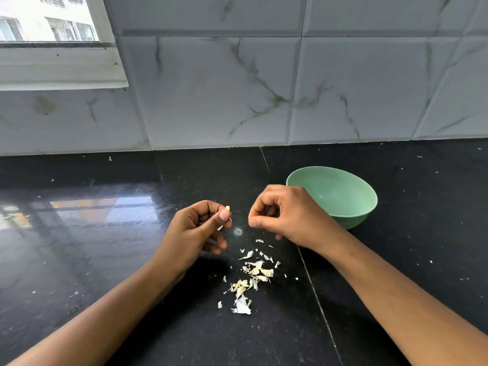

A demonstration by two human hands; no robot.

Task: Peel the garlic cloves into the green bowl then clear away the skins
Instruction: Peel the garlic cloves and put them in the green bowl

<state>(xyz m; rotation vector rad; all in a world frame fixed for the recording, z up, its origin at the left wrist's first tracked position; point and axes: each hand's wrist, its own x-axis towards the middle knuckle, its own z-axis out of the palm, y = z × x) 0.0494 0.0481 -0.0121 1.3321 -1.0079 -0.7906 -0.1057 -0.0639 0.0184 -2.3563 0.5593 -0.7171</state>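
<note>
Your left hand [200, 231] pinched a garlic clove [227, 208] left of the green bowl [343, 196] | your right hand [285, 220] curled just before the bowl, contents unclear | skins [250, 278] lay on the desk [105, 260], nearer you than the bowl

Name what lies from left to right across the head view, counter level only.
Left hand, garlic clove pinched in it, right hand, green bowl. Skins left out: they straddle both hands.
</note>
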